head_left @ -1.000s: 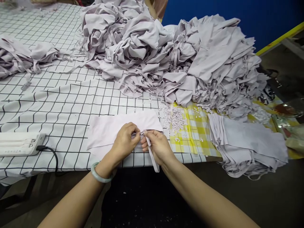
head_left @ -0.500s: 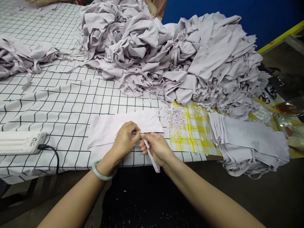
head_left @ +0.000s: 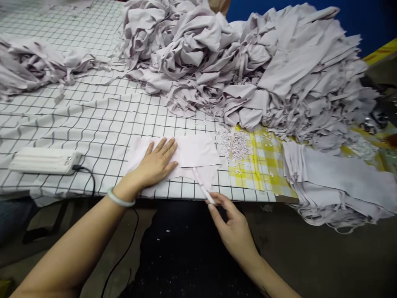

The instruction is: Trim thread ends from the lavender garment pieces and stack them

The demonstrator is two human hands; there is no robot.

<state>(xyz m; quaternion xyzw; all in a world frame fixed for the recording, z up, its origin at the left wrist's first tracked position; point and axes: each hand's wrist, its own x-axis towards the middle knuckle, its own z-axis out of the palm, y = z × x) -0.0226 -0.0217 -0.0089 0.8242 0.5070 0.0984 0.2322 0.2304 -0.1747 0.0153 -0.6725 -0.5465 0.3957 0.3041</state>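
A pale pink folded piece of fabric (head_left: 200, 151) lies near the table's front edge. My left hand (head_left: 156, 162) rests flat on its left part, fingers spread. From under the upper layer a narrow fabric strap (head_left: 200, 180) runs down toward the edge. Its loose end is pinched between the thumb and fingers of my right hand (head_left: 228, 217), just off the table's front edge. Where the strap joins the fabric is hidden beneath the top layer.
A large heap of mauve fabric pieces (head_left: 192, 54) fills the back. Tiny scraps (head_left: 238, 145) lie beside a yellow checked cloth (head_left: 263, 161). Stacked flat pieces (head_left: 344, 174) overhang the edge at right. A white power bank (head_left: 46, 160) with a black cable sits left; another fabric pile (head_left: 34, 66) lies behind.
My hands have parted: the left now lies flat on the fabric, and the right has drawn the strap down toward the edge. The view has shifted slightly.
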